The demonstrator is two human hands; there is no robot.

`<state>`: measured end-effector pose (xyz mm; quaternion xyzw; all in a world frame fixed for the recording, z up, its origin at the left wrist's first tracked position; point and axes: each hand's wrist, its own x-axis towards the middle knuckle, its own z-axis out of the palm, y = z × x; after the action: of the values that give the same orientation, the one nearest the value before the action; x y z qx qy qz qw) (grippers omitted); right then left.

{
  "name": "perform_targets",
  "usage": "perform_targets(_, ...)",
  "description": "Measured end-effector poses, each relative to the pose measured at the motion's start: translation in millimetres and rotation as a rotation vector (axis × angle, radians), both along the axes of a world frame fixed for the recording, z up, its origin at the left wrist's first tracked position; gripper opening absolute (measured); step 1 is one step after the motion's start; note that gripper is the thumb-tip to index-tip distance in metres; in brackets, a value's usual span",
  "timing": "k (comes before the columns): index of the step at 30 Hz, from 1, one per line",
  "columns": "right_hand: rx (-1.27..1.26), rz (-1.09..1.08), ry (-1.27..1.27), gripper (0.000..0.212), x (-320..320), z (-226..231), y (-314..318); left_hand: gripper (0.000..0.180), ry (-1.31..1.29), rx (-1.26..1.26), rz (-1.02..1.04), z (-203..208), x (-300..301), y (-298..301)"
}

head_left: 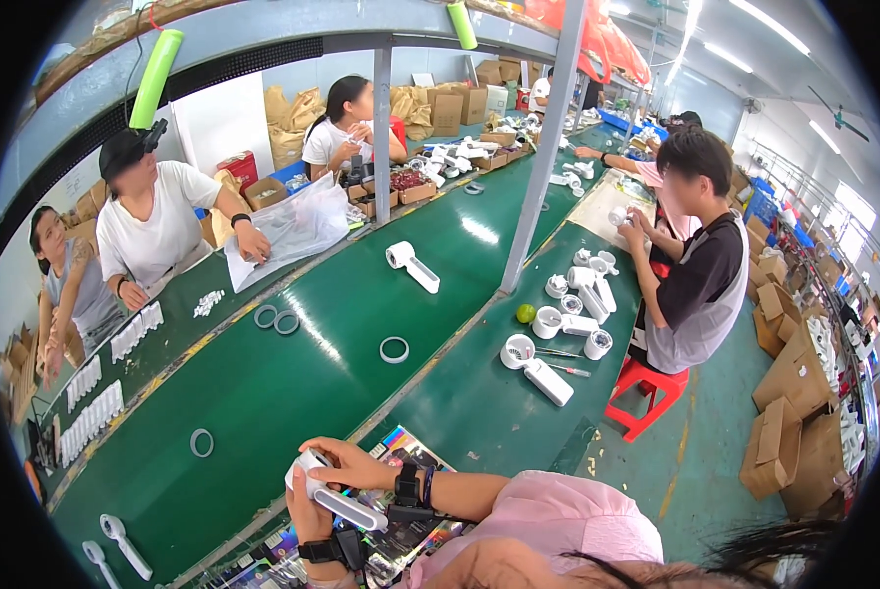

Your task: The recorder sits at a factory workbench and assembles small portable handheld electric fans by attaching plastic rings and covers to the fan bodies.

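Observation:
Low in the view, my two hands hold a white handheld fan body [353, 509] with a round head and a long handle. My left hand [307, 510] is closed round the head from the near left side. From above and the right, my right hand [353, 464] grips the head, its fingers bent over the rim. The handle slants down to the right below my right hand. Under my wrists lie colourful printed sheets or packages [415, 540] on the bench edge. What lies inside the fan head is hidden by my fingers.
A green conveyor belt [351, 393] carries grey rings [394, 349] and a white fan body [412, 265]. On the right bench lie more fan parts [548, 381] and screwdrivers [569, 370]. A grey post [543, 157] rises beside the belt. A co-worker [700, 245] sits on a red stool [646, 393].

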<state>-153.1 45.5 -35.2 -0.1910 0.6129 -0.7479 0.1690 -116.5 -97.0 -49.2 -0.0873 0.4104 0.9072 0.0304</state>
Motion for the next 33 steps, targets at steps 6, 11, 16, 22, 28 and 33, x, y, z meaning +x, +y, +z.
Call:
perform_targets(6, -0.006, 0.002, -0.005, 0.041, -0.7, -0.9, 0.2, 0.040, 0.003, -0.013, -0.002, 3.6, 1.1, 1.4)
perform_targets(11, -0.008, -0.007, 0.008, 0.041, 0.5, 1.5, 0.5, 0.040, 0.025, -0.012, -0.037, 1.7, 0.2, -0.1)
perform_targets(16, -0.014, -0.021, 0.043, 0.041, -0.6, -1.7, -0.4, 0.039, 0.007, -0.049, 0.001, 6.5, 2.0, 3.7)
perform_targets(22, -0.037, -0.008, -0.006, 0.044, -0.4, -3.4, -0.7, 0.039, 0.003, -0.055, -0.004, 8.1, 2.6, 3.8)
perform_targets(28, -0.047, -0.014, -0.001, 0.043, -0.4, -4.6, -1.6, 0.039, 0.001, -0.070, -0.006, 3.3, 1.2, 2.5)
perform_targets(33, -0.051, -0.048, 0.043, 0.044, -1.3, -6.2, -2.9, 0.039, 0.001, -0.064, 0.000, 4.6, 1.3, 3.8)
